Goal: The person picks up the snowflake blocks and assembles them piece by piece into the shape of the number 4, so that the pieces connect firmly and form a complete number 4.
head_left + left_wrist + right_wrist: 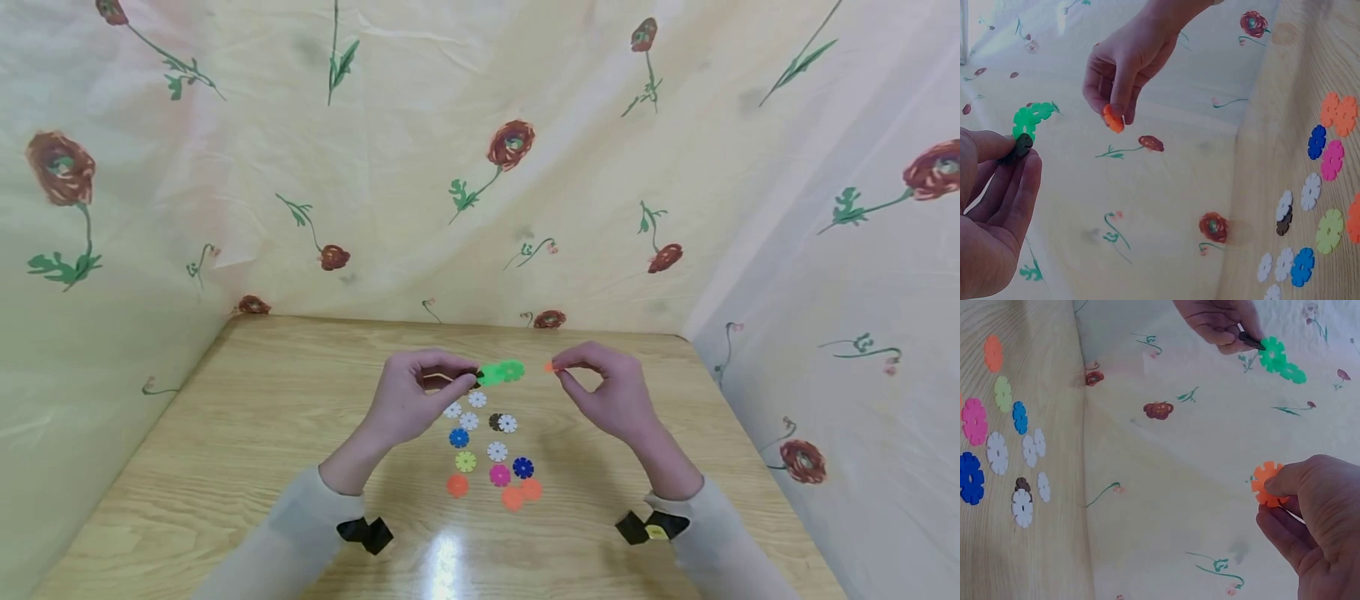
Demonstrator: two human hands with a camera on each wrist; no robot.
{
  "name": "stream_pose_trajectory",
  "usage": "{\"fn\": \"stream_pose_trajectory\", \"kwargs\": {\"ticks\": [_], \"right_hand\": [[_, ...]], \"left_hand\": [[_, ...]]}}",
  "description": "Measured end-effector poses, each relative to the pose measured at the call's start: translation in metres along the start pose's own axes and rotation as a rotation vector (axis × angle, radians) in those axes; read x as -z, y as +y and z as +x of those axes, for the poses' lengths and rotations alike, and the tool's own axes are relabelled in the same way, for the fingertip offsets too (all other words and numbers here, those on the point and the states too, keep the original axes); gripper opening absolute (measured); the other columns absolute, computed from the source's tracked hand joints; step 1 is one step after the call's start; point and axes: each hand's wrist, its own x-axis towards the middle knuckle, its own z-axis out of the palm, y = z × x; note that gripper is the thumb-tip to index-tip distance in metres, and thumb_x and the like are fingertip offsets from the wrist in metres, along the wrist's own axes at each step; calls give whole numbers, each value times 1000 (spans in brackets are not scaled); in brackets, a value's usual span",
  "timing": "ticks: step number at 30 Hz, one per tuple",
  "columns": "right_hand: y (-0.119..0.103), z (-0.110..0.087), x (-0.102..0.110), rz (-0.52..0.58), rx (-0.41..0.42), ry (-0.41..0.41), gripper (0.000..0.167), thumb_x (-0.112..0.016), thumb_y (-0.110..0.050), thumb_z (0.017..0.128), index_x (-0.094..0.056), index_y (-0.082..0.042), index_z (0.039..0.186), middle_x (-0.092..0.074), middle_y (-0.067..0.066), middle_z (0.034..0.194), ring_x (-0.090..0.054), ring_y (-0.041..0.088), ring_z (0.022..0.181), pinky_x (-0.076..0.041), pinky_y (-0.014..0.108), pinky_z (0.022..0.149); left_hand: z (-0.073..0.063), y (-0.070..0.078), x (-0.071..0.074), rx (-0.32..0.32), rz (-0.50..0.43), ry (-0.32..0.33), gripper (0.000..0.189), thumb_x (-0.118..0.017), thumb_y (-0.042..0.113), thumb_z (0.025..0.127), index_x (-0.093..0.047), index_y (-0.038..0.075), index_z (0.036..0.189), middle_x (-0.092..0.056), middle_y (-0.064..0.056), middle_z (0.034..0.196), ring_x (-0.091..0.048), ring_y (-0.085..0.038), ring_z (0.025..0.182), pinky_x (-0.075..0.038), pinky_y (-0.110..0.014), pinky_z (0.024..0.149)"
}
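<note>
My left hand [408, 398] pinches a black notched plastic disc [1024, 145] between thumb and fingers. Two bright green notched discs [1272, 355] extend from it in a row, pointing toward the other hand. On the right, my right hand [613, 392] grips a single orange notched disc [1266, 485] by thumb and fingertips. A small gap separates the orange disc from the green ones. Both hands are raised above the table, and the left fingers partly cover the black disc.
On the wooden table [300, 417] below lie several loose discs: white [497, 452], blue [459, 437], dark blue [523, 467], pink [500, 475], yellow-green [466, 462] and orange [457, 485]. One white disc [507, 424] overlaps a brown one [495, 422]. Flowered cloth [420, 167] surrounds the table's back and sides.
</note>
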Motion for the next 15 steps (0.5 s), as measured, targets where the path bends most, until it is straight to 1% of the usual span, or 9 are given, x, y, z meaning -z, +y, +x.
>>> {"fn": "stream_pose_trajectory", "kwargs": {"ticks": [4,11,15], "right_hand": [[-7,3,2,30,6,16,28,-81,14,82,-79,-10,95,-81,6,97,-77,18,92,-54,6,92],[-16,7,3,89,26,31,30,-82,15,82,-81,-12,95,-82,8,97,-78,17,93,-56,9,93],[-20,9,4,129,30,28,31,-81,16,82,-80,-12,95,-82,9,99,-78,10,96,-58,12,94]], "left_hand": [[0,0,0,-5,-2,1,14,-78,1,95,-82,0,108,-81,-18,105,-79,-8,87,-66,-27,79],[0,-1,0,-12,2,5,14,-78,2,95,-82,1,108,-82,-17,104,-78,-7,86,-67,-27,78],[1,-4,-1,-16,3,1,14,-78,2,95,-82,1,108,-82,-17,105,-78,-7,86,-67,-28,78]]}}
